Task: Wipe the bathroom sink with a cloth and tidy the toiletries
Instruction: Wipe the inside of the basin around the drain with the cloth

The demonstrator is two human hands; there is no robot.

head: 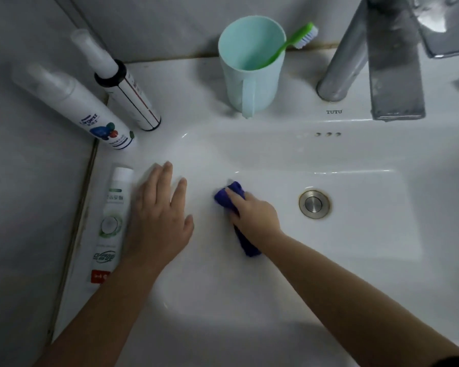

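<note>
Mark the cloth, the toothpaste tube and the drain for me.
cloth [245, 243]: head view, lower end sticking out below the right hand.
toothpaste tube [112, 221]: head view, middle of its printed face.
drain [314, 204]: head view, centre of the metal plug.

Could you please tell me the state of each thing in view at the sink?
Left hand: open, flat on the sink.
Right hand: grips the cloth.
Cloth: bunched, pressed on the sink.
Cup: upright, holding the toothbrush.
Toothbrush: leaning, bristles up.
Tube: lying flat, capped.
White bottle: upright, capped.
Striped bottle: upright, capped.
Tap: no water seen running.
</note>
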